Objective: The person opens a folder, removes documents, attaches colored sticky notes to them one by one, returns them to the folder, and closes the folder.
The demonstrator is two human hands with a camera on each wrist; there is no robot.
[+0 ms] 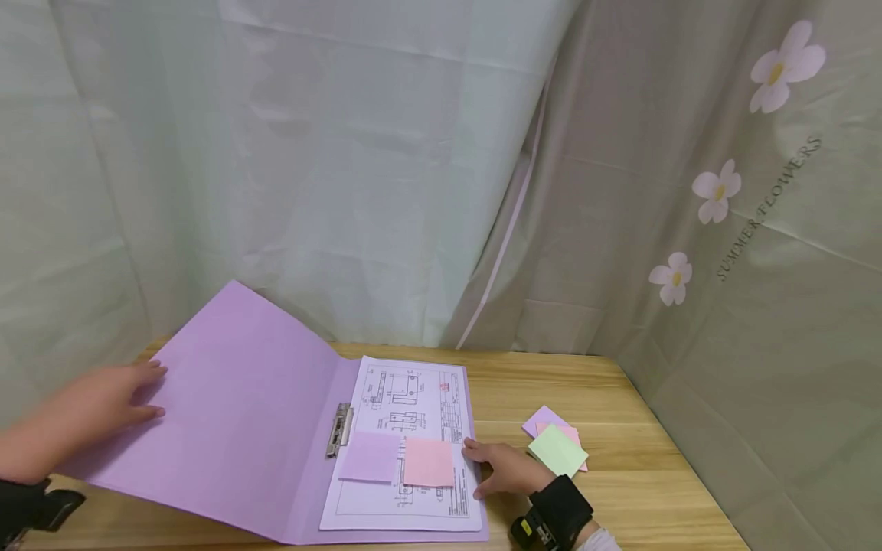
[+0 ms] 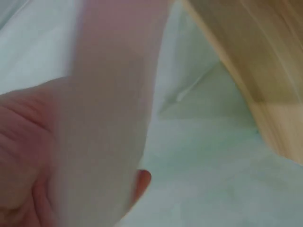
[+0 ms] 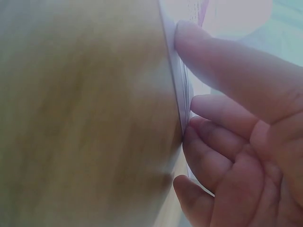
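A purple folder (image 1: pixel 241 405) lies open on the table, its left cover raised at a slant. My left hand (image 1: pixel 113 405) holds that cover at its outer left edge; in the left wrist view the cover (image 2: pixel 106 118) is a blurred strip across the hand, hiding most of the fingers. Printed sheets with technical drawings (image 1: pixel 413 398) lie on the right side, beside a metal clip (image 1: pixel 339 430). A purple sticky note (image 1: pixel 370 457) and a pink sticky note (image 1: pixel 429 462) lie on them. My right hand (image 1: pixel 510 468) touches the sheets' right edge with its fingertips (image 3: pixel 189 35).
A small pile of sticky notes, green (image 1: pixel 560 450) over pink and purple, lies right of the folder near my right wrist. The wooden table (image 1: pixel 641 459) ends against hanging curtains (image 1: pixel 344 168) behind and a flower-printed curtain (image 1: pixel 779 344) at the right.
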